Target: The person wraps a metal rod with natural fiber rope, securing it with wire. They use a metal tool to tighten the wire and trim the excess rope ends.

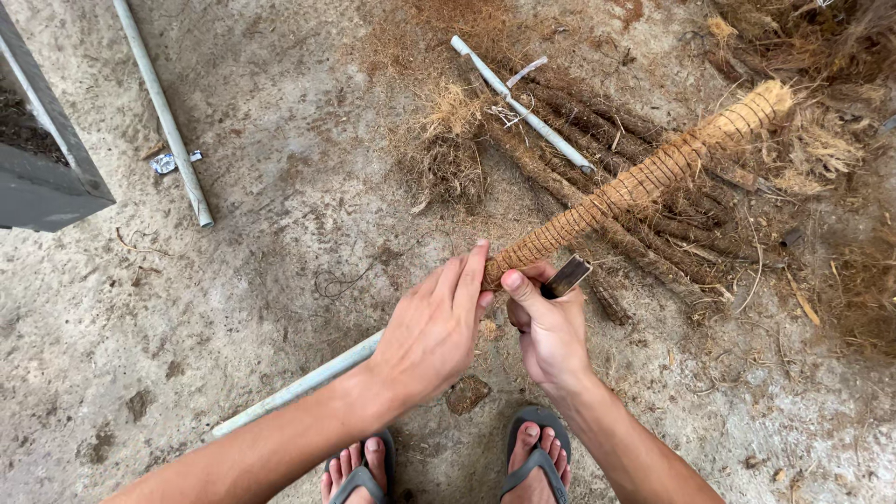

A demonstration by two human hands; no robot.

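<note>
Over the concrete floor (pixel 233 308), two hands work a fibre-wrapped pole (pixel 635 182).

The left hand (pixel 434 331) closes around the pole's near end; the right hand (pixel 551 327) grips a dark flat tool (pixel 567 276) just beside it. More fibre-wrapped sticks (pixel 597 140) crowd the floor's far right, a grey pipe (pixel 163 112) the far left; bare floor lies between.

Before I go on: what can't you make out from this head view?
- Near end of the coir pole: covered by the left hand and right hand.
- Dark flat tool in the right grip: mostly hidden by the fingers.
- Grey bin: cut by the left edge.
</note>
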